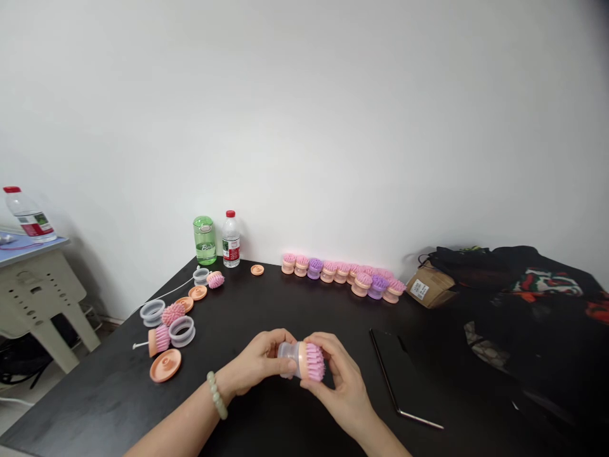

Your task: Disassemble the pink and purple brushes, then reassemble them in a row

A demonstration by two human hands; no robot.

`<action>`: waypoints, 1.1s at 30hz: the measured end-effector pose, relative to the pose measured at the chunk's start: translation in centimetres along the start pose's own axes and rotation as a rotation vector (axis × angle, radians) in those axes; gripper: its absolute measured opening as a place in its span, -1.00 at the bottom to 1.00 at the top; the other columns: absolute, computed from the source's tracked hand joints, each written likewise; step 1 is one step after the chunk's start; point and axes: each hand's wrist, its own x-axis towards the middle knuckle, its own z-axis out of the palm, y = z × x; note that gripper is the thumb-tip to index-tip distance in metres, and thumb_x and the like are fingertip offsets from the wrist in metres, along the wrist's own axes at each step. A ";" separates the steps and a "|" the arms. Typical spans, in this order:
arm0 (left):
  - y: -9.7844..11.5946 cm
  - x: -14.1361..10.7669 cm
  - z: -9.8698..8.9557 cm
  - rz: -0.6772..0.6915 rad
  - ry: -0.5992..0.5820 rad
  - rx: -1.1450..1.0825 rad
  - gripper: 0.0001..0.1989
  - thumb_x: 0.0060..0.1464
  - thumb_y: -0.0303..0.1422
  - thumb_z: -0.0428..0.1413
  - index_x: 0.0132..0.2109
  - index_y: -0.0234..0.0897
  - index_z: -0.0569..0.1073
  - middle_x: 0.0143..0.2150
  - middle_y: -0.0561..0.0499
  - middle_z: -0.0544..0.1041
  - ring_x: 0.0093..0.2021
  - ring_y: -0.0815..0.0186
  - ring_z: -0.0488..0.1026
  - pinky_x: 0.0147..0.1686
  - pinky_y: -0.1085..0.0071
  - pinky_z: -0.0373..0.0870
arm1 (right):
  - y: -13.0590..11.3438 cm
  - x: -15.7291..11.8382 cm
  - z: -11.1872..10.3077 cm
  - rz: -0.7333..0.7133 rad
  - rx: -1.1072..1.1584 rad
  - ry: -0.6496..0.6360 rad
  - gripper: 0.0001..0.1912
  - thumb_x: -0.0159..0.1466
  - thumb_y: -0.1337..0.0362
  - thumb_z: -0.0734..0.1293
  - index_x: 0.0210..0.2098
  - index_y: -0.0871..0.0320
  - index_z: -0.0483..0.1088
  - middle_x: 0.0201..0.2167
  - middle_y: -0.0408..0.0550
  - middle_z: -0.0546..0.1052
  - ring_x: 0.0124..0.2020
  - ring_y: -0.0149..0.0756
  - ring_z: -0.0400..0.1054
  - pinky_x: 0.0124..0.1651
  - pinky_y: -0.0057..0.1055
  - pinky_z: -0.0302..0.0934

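Over the front of the black table, my left hand grips a clear plastic collar between thumb and fingers. Against the collar's right end sits a round scrub brush head with pink bristles and a peach base. The thumb and fingers of my right hand are closed round this brush head. Whether the two parts are joined cannot be seen. To the left lie loose parts: a peach disc, a clear ring and a pink brush head with a white stem.
Along the wall stands a row of pink and purple brushes. A green cup and a water bottle stand at the back left. A dark phone or tablet lies right of my hands, near a brown paper package and dark fabric.
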 end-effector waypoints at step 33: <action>-0.5 0.2 -0.1 0.056 0.024 0.112 -0.58 -0.08 -0.18 0.37 -0.17 -0.30 0.42 -0.34 0.09 0.39 -0.37 0.40 0.28 -0.37 0.47 0.18 | 0.4 -0.1 -0.1 -0.066 -0.214 0.015 -0.47 0.18 0.20 0.48 0.12 0.01 0.34 -0.06 0.01 0.52 -0.09 -0.09 0.49 -0.04 -0.24 0.45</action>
